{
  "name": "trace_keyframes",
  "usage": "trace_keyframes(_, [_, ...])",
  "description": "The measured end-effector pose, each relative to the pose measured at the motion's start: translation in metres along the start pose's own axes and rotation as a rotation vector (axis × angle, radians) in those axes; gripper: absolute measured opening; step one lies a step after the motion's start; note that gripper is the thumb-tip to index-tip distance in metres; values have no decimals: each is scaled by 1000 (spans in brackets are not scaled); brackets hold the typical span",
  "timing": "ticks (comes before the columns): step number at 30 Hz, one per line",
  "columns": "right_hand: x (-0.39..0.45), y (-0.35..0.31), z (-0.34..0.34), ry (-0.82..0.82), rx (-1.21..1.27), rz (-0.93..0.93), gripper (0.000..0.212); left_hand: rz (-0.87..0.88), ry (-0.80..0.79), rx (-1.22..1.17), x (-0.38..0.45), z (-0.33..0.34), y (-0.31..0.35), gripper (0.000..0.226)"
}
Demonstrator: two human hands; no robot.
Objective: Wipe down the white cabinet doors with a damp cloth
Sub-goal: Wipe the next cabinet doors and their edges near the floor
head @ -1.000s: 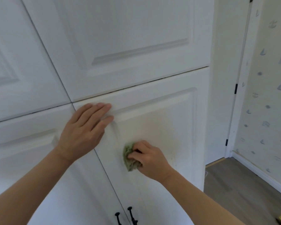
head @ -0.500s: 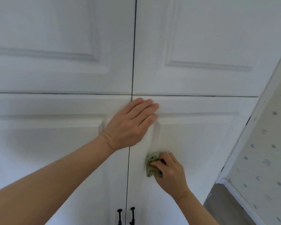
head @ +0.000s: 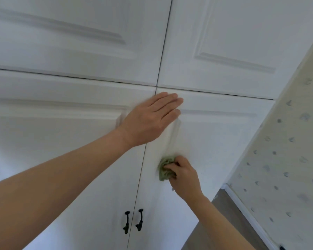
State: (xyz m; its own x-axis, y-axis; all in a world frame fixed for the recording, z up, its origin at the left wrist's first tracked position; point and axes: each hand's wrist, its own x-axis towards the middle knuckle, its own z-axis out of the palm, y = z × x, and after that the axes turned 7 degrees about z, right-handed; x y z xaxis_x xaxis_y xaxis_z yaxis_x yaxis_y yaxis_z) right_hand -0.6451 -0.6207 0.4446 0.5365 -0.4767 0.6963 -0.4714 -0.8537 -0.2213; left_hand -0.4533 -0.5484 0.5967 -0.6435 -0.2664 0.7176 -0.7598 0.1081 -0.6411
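From the head view I see four white panelled cabinet doors meeting at a cross of dark seams: two upper doors [head: 233,33] and two lower ones. To the right runs a wall of pale patterned wallpaper [head: 285,159] above a white skirting board [head: 246,212] and grey wood floor [head: 222,230]. Two black handles [head: 133,221] hang upright either side of the lower seam. My left hand [head: 148,120] lies flat across that seam, fingers straight and together, pointing up and right. My right hand [head: 183,177] has its fingers curled round a bunched green cloth [head: 165,167], pressed on the lower right door [head: 215,141], just right of the seam; the wad's long axis runs roughly vertical.
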Motion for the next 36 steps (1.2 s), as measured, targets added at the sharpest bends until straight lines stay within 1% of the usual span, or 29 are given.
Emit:
trace_keyframes(1, [12, -8, -6, 78, 57, 69, 31, 22, -16, 13, -2, 0, -1, 27])
trace_keyframes(3, [47, -32, -24, 288, 166, 157, 33, 54, -43, 45, -3, -1, 0, 26])
trace_keyframes(4, [62, -42, -30, 383, 214, 168, 33, 58, -58, 63, -3, -2, 0, 24])
trace_keyframes(5, [70, -47, -29, 437, 244, 162, 33, 58, -71, 77, -3, -3, 1, 23])
trace_keyframes(6, [67, -48, -23, 434, 254, 148, 31, 57, -79, 80, -3, -2, 2, 22])
trace_keyframes(7, [56, -45, -10, 391, 225, 118, 29, 55, -76, 78, -3, -1, 2, 23])
trace_keyframes(9, [14, -33, 21, 207, 120, 59, 24, 50, -69, 79, -4, -1, 2, 24])
trace_keyframes(11, [-24, -21, 38, 8, 60, 38, 34, 49, -70, 93, -3, 0, 2, 21])
trace_keyframes(12, [-31, -18, 40, -50, 54, 53, 38, 45, -68, 100, -3, 1, 2, 20])
trace_keyframes(13, [-29, -20, 38, -41, 48, 75, 40, 44, -63, 106, -3, 1, 2, 19])
trace_keyframes(14, [-23, -24, 33, 11, 45, 96, 39, 44, -58, 107, -3, 2, 3, 19])
trace_keyframes(17, [-3, -38, 24, 266, 109, 174, 33, 47, -60, 97, -3, 3, 3, 19])
trace_keyframes(18, [-3, -39, 26, 312, 120, 203, 34, 47, -57, 103, -3, 4, 3, 20])
trace_keyframes(19, [-5, -36, 31, 293, 127, 208, 35, 45, -55, 106, -4, 4, 2, 20])
trace_keyframes(23, [-32, -25, 41, 44, 151, 174, 43, 53, -52, 97, -7, 4, 2, 19])
trace_keyframes(24, [-25, -26, 34, 49, 171, 177, 42, 55, -52, 94, -7, 4, 2, 19])
trace_keyframes(25, [-10, -32, 24, 106, 204, 189, 42, 58, -50, 84, -7, 4, 2, 19])
trace_keyframes(28, [55, -61, -14, 366, 382, 236, 37, 56, -53, 61, -6, 1, 2, 20])
trace_keyframes(29, [72, -68, -21, 430, 397, 223, 33, 52, -51, 53, -6, 0, 2, 20])
trace_keyframes(30, [80, -69, -21, 453, 373, 186, 30, 50, -48, 47, -6, 0, 2, 19])
trace_keyframes(31, [75, -68, -12, 425, 315, 130, 28, 47, -45, 42, -7, -1, 2, 19])
trace_keyframes(32, [58, -62, 1, 358, 231, 63, 27, 49, -37, 36, -6, 0, 2, 19])
trace_keyframes(34, [6, -42, 36, 94, 70, -90, 22, 48, -31, 52, -6, 1, 2, 18])
trace_keyframes(35, [-16, -33, 48, -47, 10, -129, 22, 51, -30, 60, -6, 1, 2, 18])
trace_keyframes(36, [-29, -27, 55, -142, -15, -123, 24, 59, -29, 66, -5, 1, 1, 18])
